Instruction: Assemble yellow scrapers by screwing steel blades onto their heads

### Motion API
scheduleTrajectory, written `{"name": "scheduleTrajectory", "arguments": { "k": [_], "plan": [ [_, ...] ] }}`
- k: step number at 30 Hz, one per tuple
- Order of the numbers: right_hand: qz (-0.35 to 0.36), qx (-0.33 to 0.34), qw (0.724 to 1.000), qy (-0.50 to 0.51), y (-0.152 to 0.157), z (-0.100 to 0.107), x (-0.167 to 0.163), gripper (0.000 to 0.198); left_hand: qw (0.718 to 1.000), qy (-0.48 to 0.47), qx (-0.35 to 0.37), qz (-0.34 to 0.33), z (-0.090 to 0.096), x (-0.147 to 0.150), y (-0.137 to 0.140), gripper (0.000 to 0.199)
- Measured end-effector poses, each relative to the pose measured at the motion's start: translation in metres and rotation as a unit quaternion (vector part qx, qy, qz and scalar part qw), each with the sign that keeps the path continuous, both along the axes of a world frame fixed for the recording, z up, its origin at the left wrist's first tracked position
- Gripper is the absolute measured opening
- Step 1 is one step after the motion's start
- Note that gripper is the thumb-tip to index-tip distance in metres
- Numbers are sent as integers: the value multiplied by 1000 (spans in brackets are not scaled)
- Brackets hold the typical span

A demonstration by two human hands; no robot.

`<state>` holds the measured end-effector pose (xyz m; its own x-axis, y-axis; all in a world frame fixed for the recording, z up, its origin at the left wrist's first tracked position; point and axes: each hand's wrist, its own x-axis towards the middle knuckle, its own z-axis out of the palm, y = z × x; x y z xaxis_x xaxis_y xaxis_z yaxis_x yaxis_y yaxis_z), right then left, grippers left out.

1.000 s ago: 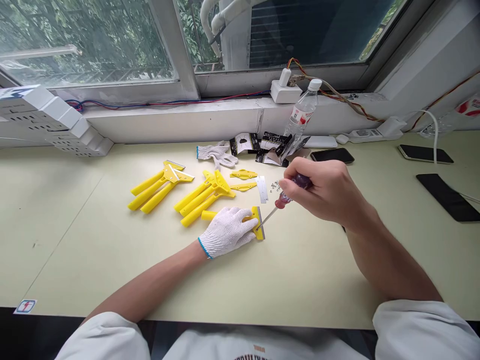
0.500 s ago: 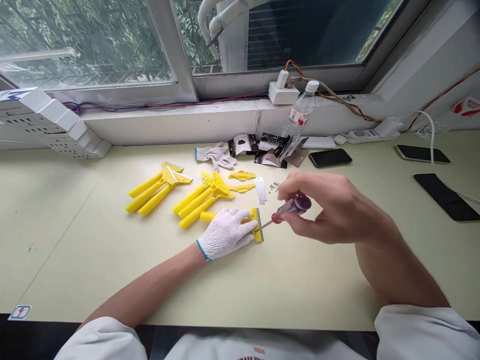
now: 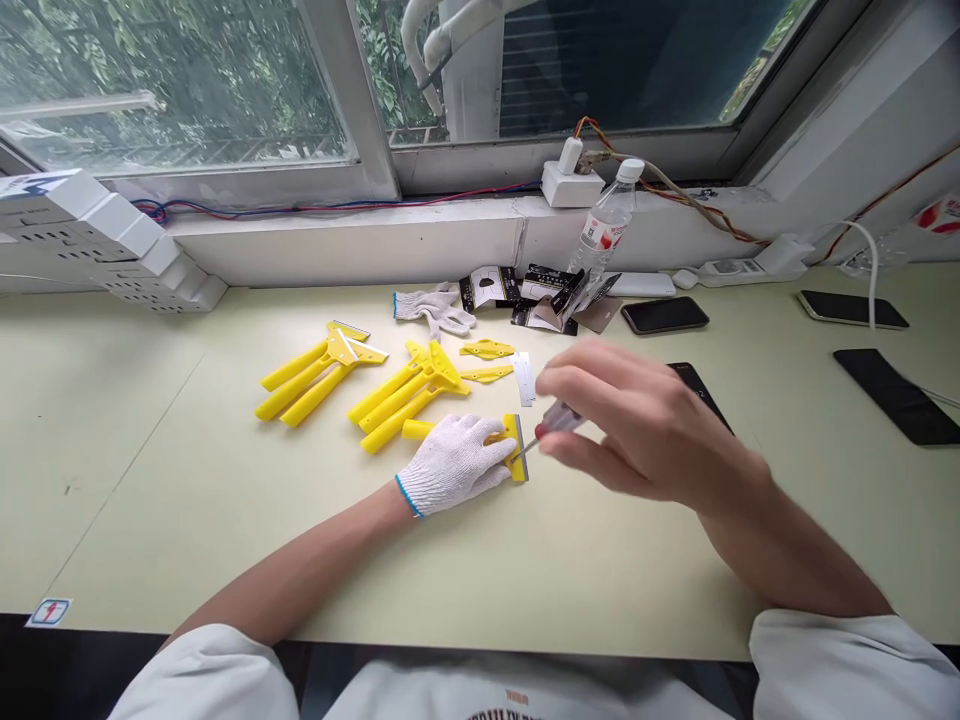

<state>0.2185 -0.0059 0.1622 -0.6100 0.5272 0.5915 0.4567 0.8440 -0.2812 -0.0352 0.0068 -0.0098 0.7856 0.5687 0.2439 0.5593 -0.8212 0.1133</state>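
Note:
In a white knitted glove, my left hand (image 3: 454, 462) is closed over a yellow scraper (image 3: 514, 468), pressing it flat on the table. The scraper's head and grey blade edge stick out to the right of the glove, its handle to the left. Bare and slightly blurred, my right hand (image 3: 649, 430) holds a screwdriver (image 3: 560, 418) with a clear handle and red collar. Its shaft slants down left, the tip at the scraper's head beside my gloved fingers. Two loose yellow clamp plates (image 3: 486, 349) and white blades (image 3: 523, 378) lie just beyond.
Several yellow scrapers lie in two groups, one at left (image 3: 322, 375) and one nearer (image 3: 409, 390). Behind them are a spare glove (image 3: 435, 308), black packaging (image 3: 487, 287) and a water bottle (image 3: 606, 225). Phones (image 3: 665, 315) lie to the right; white boxes (image 3: 105, 240) stand at far left.
My right hand has shifted slightly left and turned around the screwdriver handle, hiding more of it. A phone behind that hand now shows. My left hand keeps its hold on the scraper.

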Motion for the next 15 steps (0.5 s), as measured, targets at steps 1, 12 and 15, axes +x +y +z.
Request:
{"name": "scheduleTrajectory", "arguments": {
  "k": [1, 12, 15],
  "plan": [
    [-43, 32, 998, -19, -1, -1, -1, 15, 1000, 7, 6, -2, 0, 0, 0, 32],
    [149, -153, 975, 54, -2, 18, 17, 29, 1000, 9, -4, -12, -1, -2, 2, 34],
    [155, -138, 977, 40, -3, 16, 12, 27, 1000, 13, 0, -12, 0, -1, 2, 34]
  ]
}}
